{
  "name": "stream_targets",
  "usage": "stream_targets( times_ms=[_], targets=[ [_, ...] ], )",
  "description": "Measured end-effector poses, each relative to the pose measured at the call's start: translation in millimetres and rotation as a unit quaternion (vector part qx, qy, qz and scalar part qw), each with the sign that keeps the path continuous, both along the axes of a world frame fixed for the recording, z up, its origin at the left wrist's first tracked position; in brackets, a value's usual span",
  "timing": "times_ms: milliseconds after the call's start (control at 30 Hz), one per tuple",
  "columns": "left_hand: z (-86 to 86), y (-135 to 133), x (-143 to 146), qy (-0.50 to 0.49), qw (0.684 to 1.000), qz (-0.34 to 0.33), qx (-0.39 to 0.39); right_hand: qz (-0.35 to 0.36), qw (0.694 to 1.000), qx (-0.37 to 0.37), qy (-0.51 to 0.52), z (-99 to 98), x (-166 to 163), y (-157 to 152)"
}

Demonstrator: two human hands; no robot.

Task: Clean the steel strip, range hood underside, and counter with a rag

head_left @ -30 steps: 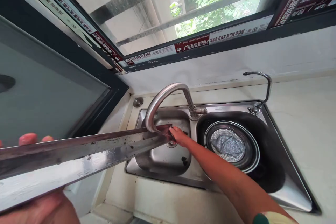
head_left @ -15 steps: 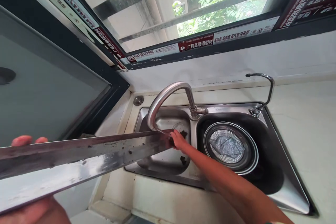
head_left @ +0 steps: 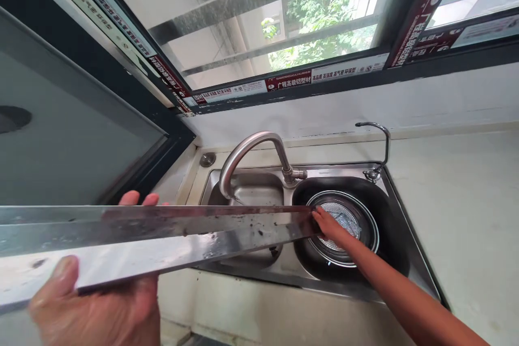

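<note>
The left hand (head_left: 101,303) is bare and looks big, because it is close to the camera. Its thumb (head_left: 60,275) is wide with a round tip, and the skin has small folds. Two round fingertips (head_left: 130,198) show as well. The right hand (head_left: 328,225) is bare too and looks small. A long bare arm (head_left: 405,303) goes with it, thin at the wrist and wider further back

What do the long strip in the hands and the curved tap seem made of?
Long grey angled strip: probably stainless steel or aluminium, glossy; it mirrors light under dark specks. Curved grey tap: likely brushed steel, judging by its soft satin sheen.
</note>
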State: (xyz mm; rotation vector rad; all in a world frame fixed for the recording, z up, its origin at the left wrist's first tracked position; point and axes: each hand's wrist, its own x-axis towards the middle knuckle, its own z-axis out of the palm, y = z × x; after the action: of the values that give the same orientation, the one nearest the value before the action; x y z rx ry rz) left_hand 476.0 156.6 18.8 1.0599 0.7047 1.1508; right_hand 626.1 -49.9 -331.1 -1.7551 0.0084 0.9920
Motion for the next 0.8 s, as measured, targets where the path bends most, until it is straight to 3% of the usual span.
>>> stream_targets(
  times_ms=[100,267,400,533,700,800],
  targets=[
    [-10.3,-8,6,0.015,0.999,-0.013,0.025,-0.014,0.998,-0.022,-0.051,-6.3,13,-42],
    [-37.8,-12,14,0.034,0.995,-0.059,-0.074,-0.051,0.98,-0.045,-0.187,-16.1,39,-113],
    [-52.5,-15,21,0.018,0.988,-0.06,-0.138,-0.047,0.96,-0.068,-0.268,-3.7,47,-149],
    [-65.7,-22,26,-0.01,0.979,-0.045,-0.2,0.041,0.93,-0.066,-0.359,10.3,41,-170],
    [-82.3,-31,28,-0.039,0.973,-0.043,-0.225,0.145,0.873,-0.144,-0.444,7.5,37,-203],
    [-90.3,-37,27,-0.035,0.963,-0.057,-0.26,0.185,0.834,-0.161,-0.494,17.5,39,-209]
  ],
)
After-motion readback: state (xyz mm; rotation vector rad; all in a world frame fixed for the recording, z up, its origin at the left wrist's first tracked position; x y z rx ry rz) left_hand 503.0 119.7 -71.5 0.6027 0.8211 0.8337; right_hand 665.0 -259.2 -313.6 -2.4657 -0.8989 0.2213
